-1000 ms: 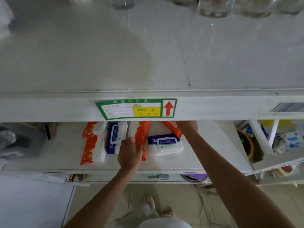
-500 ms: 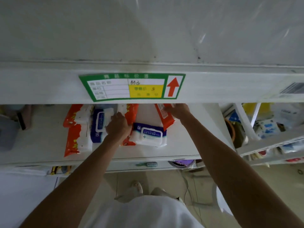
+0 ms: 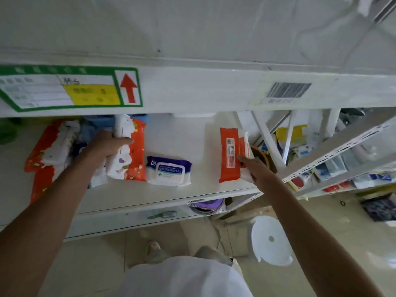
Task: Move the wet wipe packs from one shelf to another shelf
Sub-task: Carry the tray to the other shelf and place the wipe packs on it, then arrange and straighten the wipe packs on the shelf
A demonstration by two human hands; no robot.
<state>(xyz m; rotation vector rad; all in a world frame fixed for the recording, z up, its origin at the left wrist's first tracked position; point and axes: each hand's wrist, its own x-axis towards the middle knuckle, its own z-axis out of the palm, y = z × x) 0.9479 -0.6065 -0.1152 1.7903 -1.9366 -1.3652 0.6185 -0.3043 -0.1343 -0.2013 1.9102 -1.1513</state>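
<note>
My left hand [image 3: 107, 144] is closed round an orange and white wet wipe pack [image 3: 128, 151], fingers across its top, and the pack looks tilted up off the lower shelf [image 3: 177, 196]. My right hand [image 3: 255, 168] grips a second orange pack [image 3: 230, 155] by its right side, thumb on the printed back; this one stands up on edge near the shelf's right end. Between the two, lying flat and untouched, is a purple and white pack [image 3: 169, 171]. Further left, past my left wrist, an orange pack [image 3: 47, 155] lies against more packs I cannot separate, one of them dark blue. So I count four packs clearly, three orange and one purple, plus a muddle at the left I cannot number. The upper shelf [image 3: 192, 91], with its green price label [image 3: 64, 88] and barcode sticker [image 3: 288, 91], shows no pack on the part I see. I judge the job barely begun: two packs gripped, none yet placed, the rest waiting.
</note>
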